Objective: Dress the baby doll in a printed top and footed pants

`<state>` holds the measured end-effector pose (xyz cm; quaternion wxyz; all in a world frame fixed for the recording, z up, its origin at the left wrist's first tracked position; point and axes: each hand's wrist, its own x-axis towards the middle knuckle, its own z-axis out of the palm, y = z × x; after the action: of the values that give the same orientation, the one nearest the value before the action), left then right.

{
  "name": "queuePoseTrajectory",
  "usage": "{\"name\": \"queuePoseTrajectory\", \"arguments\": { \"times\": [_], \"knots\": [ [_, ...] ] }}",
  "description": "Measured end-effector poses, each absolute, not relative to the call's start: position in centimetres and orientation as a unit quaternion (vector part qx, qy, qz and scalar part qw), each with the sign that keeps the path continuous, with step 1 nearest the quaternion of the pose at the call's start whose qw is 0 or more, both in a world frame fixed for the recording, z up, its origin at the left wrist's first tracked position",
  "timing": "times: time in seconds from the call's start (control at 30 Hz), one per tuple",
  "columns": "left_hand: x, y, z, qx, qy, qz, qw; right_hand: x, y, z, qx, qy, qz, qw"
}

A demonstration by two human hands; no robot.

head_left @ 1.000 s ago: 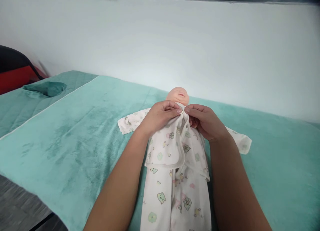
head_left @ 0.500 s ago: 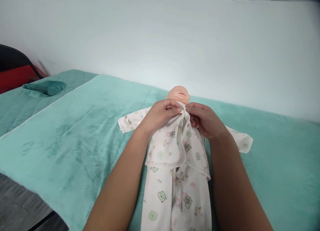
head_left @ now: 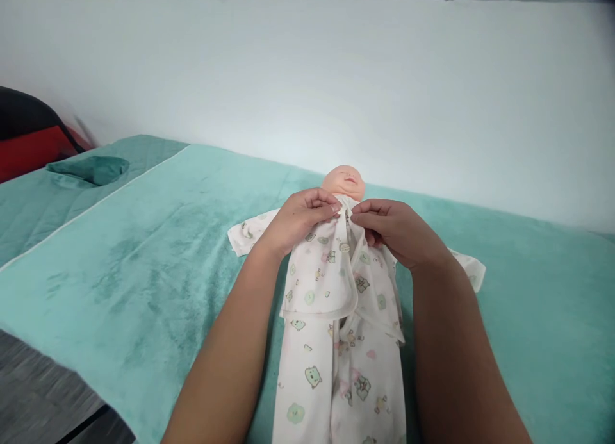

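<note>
A baby doll [head_left: 344,180] lies on its back, dressed in a white baby shirt [head_left: 317,284] printed with small bears and matching trousers [head_left: 307,393]. At the shirt's neckline, my left hand [head_left: 310,216] pinches one front edge between thumb and fingers. Just to the right, my right hand [head_left: 391,226] pinches the opposite front edge. A narrow gap shows between the two edges near the collar. Lower down, the front panels overlap loosely. Both sleeves stretch out sideways, and the doll's hands do not show.
A teal plush cover [head_left: 158,252] spreads under the doll. On the left lies a quilted section with a face hole [head_left: 91,170], beside a black and red chair [head_left: 33,143]. A white wall [head_left: 307,79] rises behind, and grey floor [head_left: 38,386] shows at lower left.
My hands have drawn slightly apart at the neckline, the left moving a little left. The front edges now part near the collar, where they were bunched together before.
</note>
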<state>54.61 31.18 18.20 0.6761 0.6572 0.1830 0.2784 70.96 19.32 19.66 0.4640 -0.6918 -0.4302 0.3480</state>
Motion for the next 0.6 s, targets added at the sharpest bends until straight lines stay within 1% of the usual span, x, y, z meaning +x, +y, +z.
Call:
{"name": "queuePoseTrajectory", "arguments": {
  "times": [0.13,0.23,0.37,0.47,0.6],
  "knots": [
    [54.6,31.2,18.1,0.659,0.19,0.28,0.672,71.0,19.5,19.5,-0.657,-0.403,0.377,0.514],
    [54.8,31.1,18.0,0.663,0.195,0.276,0.668,70.7,19.6,19.6,-0.654,-0.375,0.383,0.534],
    [55.6,30.9,17.7,0.677,0.211,0.326,0.624,70.5,19.6,19.6,-0.654,-0.364,0.385,0.54],
    [56.0,30.8,17.7,0.704,0.214,0.328,0.593,70.7,19.7,19.4,-0.644,-0.364,0.398,0.542],
    [55.5,30.8,17.9,0.703,0.185,0.303,0.615,71.0,19.8,19.2,-0.627,-0.365,0.417,0.547]
  ]
}}
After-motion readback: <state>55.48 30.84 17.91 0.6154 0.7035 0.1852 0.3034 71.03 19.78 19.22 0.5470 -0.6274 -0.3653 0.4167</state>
